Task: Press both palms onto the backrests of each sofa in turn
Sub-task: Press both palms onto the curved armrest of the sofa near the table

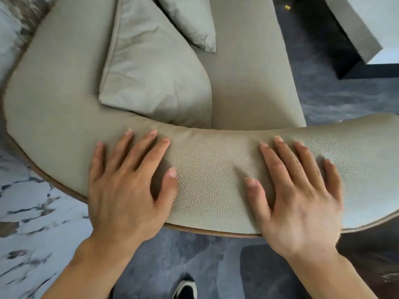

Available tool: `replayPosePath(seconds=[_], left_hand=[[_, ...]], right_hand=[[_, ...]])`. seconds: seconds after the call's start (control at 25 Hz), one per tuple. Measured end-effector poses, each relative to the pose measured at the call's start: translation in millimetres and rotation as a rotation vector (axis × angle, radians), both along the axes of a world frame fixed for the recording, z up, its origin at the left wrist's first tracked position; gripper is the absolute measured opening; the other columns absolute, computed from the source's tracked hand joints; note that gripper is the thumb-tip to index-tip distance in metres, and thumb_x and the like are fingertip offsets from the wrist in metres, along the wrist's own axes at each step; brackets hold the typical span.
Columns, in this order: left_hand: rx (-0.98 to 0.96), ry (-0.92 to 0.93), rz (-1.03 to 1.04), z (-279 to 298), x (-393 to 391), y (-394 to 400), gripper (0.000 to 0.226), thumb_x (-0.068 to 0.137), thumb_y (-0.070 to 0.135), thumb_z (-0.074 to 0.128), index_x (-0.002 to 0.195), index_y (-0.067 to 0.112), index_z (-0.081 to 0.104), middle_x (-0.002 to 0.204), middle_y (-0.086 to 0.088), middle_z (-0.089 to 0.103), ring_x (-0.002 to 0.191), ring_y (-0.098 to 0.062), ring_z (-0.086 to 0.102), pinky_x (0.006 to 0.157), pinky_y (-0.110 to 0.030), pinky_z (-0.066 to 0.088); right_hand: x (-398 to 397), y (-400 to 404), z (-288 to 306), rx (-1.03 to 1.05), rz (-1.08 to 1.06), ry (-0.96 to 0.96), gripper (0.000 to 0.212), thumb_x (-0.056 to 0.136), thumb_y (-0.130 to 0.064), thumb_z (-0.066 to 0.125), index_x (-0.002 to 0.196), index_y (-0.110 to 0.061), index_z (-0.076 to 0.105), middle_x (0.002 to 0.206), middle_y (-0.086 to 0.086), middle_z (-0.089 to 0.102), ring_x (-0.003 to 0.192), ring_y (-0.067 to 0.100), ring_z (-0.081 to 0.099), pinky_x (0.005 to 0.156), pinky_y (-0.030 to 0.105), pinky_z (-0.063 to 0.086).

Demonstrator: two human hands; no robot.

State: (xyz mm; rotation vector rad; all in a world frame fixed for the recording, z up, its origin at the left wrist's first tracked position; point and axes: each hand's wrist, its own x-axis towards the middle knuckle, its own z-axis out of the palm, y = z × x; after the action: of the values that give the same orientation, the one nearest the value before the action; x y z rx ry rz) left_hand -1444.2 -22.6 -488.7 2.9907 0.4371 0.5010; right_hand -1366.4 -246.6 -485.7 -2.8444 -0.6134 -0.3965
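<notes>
A person's left hand and right hand, fingers spread flat, are pressing on the curved, pebble-grained olive leather backrest at the frame's centre. The padding is dimpling between them (soft, likely grippy); an olive fabric cushion is resting at 11 o'clock.
</notes>
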Motion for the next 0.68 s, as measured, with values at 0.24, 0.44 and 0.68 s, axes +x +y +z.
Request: replayPosePath(seconds=[0.24, 0.44, 0.68], left_hand=[[0.009, -0.073, 0.014, -7, 9, -1, 0.052, 0.089, 0.042, 0.041, 0.131, 0.021, 0.063, 0.141, 0.0, 0.058, 0.136, -0.032, 0.047, 0.113, -0.061, 0.026], [0.003, -0.066, 0.04, -5, 30, 4, 0.052, 0.089, 0.043, 0.04, 0.129, 0.022, 0.065, 0.138, 0.0, 0.06, 0.135, -0.031, 0.049, 0.112, -0.06, 0.028], [-0.035, -0.042, 0.065, -3, 74, 22, 0.053, 0.089, 0.046, 0.035, 0.131, 0.026, 0.062, 0.14, 0.003, 0.059, 0.137, -0.028, 0.045, 0.115, -0.058, 0.024]], right_hand=[[12, 0, -11, 0.036, 0.029, -0.096, 0.058, 0.094, -0.055, 0.034, 0.135, -0.021, 0.058, 0.141, 0.002, 0.056, 0.134, 0.029, 0.048, 0.107, 0.059, 0.034], [35, 8, -10, 0.067, 0.025, -0.118, 0.057, 0.092, -0.053, 0.037, 0.131, -0.02, 0.061, 0.138, 0.003, 0.059, 0.131, 0.03, 0.051, 0.106, 0.059, 0.035], [77, 26, -10, 0.074, 0.008, -0.103, 0.059, 0.09, -0.055, 0.036, 0.131, -0.02, 0.061, 0.137, 0.003, 0.06, 0.132, 0.03, 0.05, 0.107, 0.059, 0.034]])
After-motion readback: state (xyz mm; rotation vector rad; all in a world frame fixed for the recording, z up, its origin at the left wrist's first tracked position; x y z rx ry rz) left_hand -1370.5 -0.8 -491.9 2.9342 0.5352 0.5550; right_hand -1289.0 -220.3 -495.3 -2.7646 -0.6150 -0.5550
